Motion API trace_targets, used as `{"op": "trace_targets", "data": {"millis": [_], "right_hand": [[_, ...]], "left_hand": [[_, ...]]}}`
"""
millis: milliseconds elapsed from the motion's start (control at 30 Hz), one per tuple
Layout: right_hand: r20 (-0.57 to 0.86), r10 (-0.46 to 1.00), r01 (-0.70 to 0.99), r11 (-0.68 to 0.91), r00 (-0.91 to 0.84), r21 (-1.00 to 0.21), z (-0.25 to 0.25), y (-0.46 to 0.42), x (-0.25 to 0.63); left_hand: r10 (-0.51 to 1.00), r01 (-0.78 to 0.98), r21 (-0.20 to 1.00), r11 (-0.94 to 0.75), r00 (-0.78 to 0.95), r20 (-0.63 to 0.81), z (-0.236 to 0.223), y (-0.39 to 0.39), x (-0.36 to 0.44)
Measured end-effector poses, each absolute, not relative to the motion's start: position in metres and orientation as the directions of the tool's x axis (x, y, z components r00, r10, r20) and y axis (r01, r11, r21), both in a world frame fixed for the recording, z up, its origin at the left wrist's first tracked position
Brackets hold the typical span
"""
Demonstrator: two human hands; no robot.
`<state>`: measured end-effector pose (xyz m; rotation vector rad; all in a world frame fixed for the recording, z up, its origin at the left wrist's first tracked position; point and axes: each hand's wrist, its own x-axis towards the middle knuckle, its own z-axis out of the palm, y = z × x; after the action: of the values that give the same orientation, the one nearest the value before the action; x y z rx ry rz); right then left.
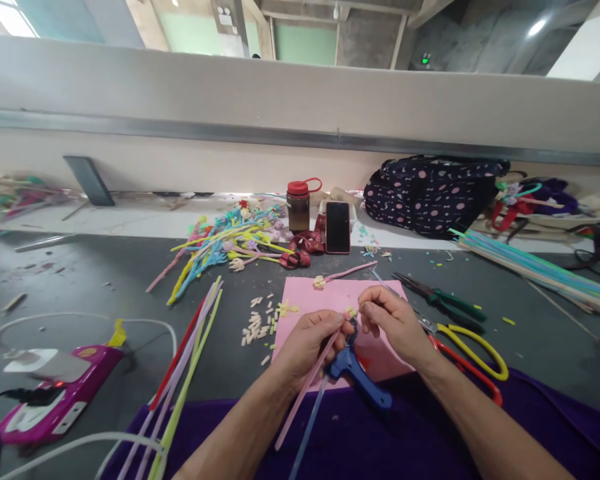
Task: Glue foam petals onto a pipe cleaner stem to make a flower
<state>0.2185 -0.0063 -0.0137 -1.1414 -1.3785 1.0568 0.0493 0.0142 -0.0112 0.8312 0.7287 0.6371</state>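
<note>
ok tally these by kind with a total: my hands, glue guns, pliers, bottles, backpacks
Hands: 2, left hand and right hand
Blue glue gun: 1
Green-handled pliers: 1
Red-lidded bottle: 1
Patterned backpack: 1
Total: 6

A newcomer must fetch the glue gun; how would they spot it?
On the dark table, find the pink sheet. The glue gun overlaps its near edge. Its body is blue, unlike the yellow-and-red scissors and green-handled pliers nearby.
</note>
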Motion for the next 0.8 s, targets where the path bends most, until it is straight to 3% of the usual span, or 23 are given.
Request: {"op": "trace_targets", "data": {"millis": [400,600,800], "right_hand": [[0.079,0.990,-0.007,0.079,-0.120,-0.997,-0.009,-0.006,0.218],[0.105,0.994,0.014,0.104,0.020,-0.994,-0.004,-0.008,0.212],[0.127,0.989,-0.055,0.131,0.071,-0.990,-0.004,-0.009,0.213]], "left_hand": [[0.820,-0.171,0.926,0.335,0.537,-0.197,-0.009,0.016,0.045],[0.846,-0.133,0.966,0.224,0.519,-0.124,-0.006,0.017,0.041],[0.839,-0.138,0.965,0.224,0.531,-0.119,-0.006,0.018,0.042]]}}
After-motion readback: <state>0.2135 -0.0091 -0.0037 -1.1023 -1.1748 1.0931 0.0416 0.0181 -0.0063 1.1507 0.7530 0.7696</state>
